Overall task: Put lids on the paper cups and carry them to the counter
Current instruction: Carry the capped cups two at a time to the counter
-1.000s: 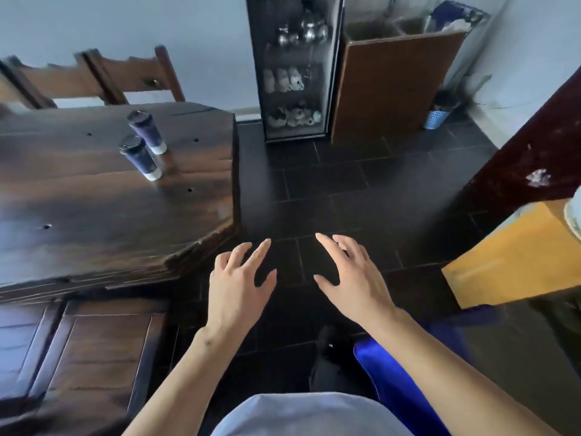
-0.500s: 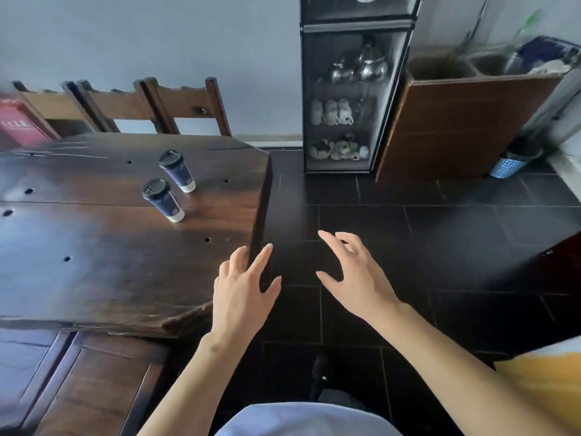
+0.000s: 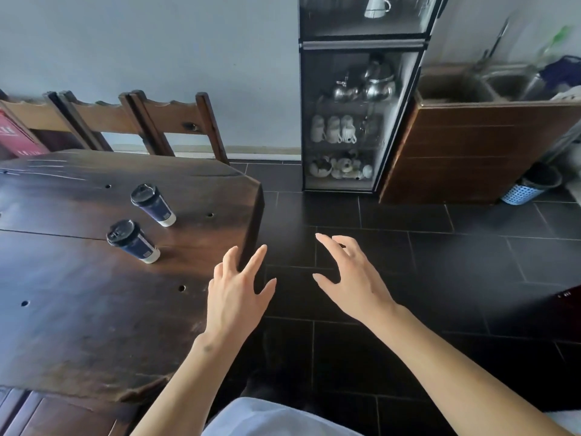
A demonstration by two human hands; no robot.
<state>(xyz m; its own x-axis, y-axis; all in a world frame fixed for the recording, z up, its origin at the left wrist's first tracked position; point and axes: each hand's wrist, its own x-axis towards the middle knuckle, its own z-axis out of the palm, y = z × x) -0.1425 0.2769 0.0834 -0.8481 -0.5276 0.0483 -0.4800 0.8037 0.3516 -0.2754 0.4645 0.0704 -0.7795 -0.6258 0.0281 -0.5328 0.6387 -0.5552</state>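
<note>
Two dark blue paper cups with black lids stand on the dark wooden table (image 3: 78, 309). The nearer cup (image 3: 133, 241) is left of centre, and the farther cup (image 3: 153, 205) is just behind it to the right. My left hand (image 3: 237, 294) hovers over the table's right edge with fingers spread and nothing in it, to the right of the cups and nearer me. My right hand (image 3: 352, 278) is out over the black floor tiles, also empty with fingers apart.
Wooden chairs (image 3: 176, 121) stand behind the table. A glass-door cabinet (image 3: 358, 121) of teapots and cups is against the far wall. Right of it is a brown counter (image 3: 471, 146) with a sink, and a small blue-and-white bin (image 3: 534, 184) on the floor.
The view has swung left and up, so the table and the cups sit nearer the middle. The orange surface at the right has left the view. Both hands stay empty and spread.
</note>
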